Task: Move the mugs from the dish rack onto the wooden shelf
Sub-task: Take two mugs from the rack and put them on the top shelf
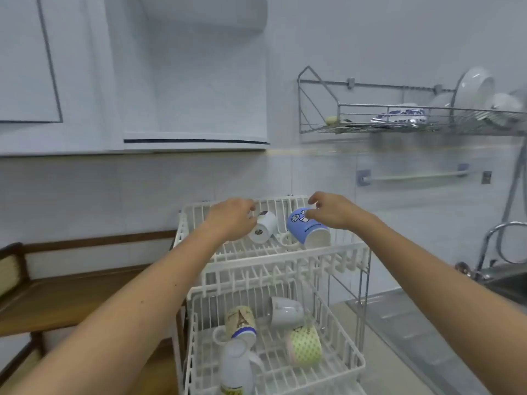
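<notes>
Mugs: six in the white dish rack (pixel 273 260); a white mug (pixel 263 227) and a blue mug (pixel 306 228) lie on their sides on the top tier, four more tumbled on the bottom tier.
Left hand (pixel 232 218): curled round the white mug's far end, touching it; not lifted, from what I can see.
Right hand (pixel 332 213): fingers partly spread over the blue mug's base, grip not closed.
Handling: looks like glazed ceramic, so stiff, breakable, maybe slippery if wet; fairly light.
Best hold: I'd wrap the body or hook the handle.
Wooden shelf (pixel 57 297): left of the rack, lower down, nothing on it yet.
</notes>
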`<state>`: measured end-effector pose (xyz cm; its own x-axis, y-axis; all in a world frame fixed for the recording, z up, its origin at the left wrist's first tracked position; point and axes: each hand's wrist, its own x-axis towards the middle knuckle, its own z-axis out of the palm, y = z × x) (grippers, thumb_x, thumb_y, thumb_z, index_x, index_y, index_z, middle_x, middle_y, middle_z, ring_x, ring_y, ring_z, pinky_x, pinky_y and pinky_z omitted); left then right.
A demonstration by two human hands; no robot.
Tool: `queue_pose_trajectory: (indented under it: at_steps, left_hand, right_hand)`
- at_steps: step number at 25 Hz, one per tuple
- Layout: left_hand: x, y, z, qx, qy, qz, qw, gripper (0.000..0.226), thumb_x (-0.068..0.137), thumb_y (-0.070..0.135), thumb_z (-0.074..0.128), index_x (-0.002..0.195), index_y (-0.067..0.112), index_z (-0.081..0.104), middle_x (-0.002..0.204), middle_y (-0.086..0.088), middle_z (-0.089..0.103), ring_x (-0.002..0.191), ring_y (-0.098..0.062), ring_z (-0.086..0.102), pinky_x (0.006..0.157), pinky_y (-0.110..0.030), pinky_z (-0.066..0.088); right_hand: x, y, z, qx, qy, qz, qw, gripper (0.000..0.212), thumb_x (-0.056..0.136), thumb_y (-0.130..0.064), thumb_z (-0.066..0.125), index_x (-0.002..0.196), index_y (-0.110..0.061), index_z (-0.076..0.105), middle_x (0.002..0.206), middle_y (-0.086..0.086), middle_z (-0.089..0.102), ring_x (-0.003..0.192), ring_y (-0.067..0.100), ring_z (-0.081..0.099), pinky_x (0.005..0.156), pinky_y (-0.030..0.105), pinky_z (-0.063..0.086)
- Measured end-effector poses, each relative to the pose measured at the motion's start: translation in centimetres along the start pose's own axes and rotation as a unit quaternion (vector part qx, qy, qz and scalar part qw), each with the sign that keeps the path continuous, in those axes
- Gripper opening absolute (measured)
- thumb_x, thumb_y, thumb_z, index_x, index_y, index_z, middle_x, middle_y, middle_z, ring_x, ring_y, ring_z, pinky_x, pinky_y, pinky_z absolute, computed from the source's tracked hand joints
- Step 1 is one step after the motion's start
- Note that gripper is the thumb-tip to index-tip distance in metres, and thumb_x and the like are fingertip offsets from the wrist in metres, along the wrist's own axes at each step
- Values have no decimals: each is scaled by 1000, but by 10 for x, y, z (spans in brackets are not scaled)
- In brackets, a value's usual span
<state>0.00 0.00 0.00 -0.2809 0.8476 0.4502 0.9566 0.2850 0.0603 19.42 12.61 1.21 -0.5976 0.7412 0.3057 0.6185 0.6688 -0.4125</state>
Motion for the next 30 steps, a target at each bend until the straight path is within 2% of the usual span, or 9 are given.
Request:
queue_pose_trajectory:
  at_steps: [5,9,13,16,20,23,26,28,30]
  left_hand:
    - [41,9,35,52,-99,-68,991,46,91,39,46,131,15,47,134,-9,54,117,-30,53,87,-37,43]
    - [70,12,54,68,-152,-75,983,47,93,45,41,127,12,48,125,-13,59,108,-31,56,81,-35,43]
    - [101,15,67,49,-204,-113,971,51,93,48,41,122,9,53,119,-13,62,102,-29,56,80,-32,41]
    - [109,19,74,5,-230,-161,960,57,91,51,42,130,10,47,128,-12,56,113,-30,54,86,-33,42]
    - [107,19,70,-29,-241,-159,957,47,92,44,44,124,10,50,124,-13,58,106,-32,58,73,-31,42]
    - [98,12,61,-141,-239,-199,940,42,93,41,48,122,10,50,108,-14,61,85,-29,59,65,-31,46]
    - [77,0,41,-318,-185,-239,899,38,94,35,53,119,8,49,98,-14,63,75,-27,61,56,-28,50]
    - [56,-10,20,-435,-132,-241,857,41,94,29,55,122,0,47,103,-18,64,82,-30,65,59,-34,55]
    - [29,-22,-4,-542,-77,-228,805,44,93,23,58,126,-2,44,116,-20,62,100,-31,65,77,-46,56]
  right_hand:
    - [43,16,18,-60,-101,65,991,51,89,-44,53,124,-7,46,125,13,55,90,25,48,63,30,37]
    - [69,25,28,-31,-140,114,983,78,75,-66,59,129,-11,44,116,12,57,87,27,55,69,36,43]
    - [91,33,32,72,-235,186,951,92,55,-66,76,122,-14,40,96,19,62,79,38,68,68,50,58]
    - [95,39,38,90,-224,168,956,96,48,-65,78,120,-14,40,99,20,63,76,39,70,61,52,59]
    - [94,40,42,114,-200,158,960,91,49,-63,79,116,-12,45,94,19,65,69,36,70,53,47,58]
    - [87,38,42,125,-176,138,967,87,52,-61,78,115,-11,45,95,16,63,69,34,69,54,42,58]
    - [76,35,35,160,-141,97,972,82,56,-57,77,117,-16,41,100,11,60,72,30,65,52,35,52]
    - [70,27,25,198,-117,60,971,76,59,-55,78,114,-14,44,97,9,58,72,28,61,54,32,47]
    - [63,14,11,234,-93,14,968,68,59,-55,78,107,-16,49,88,6,56,70,27,59,56,33,45]
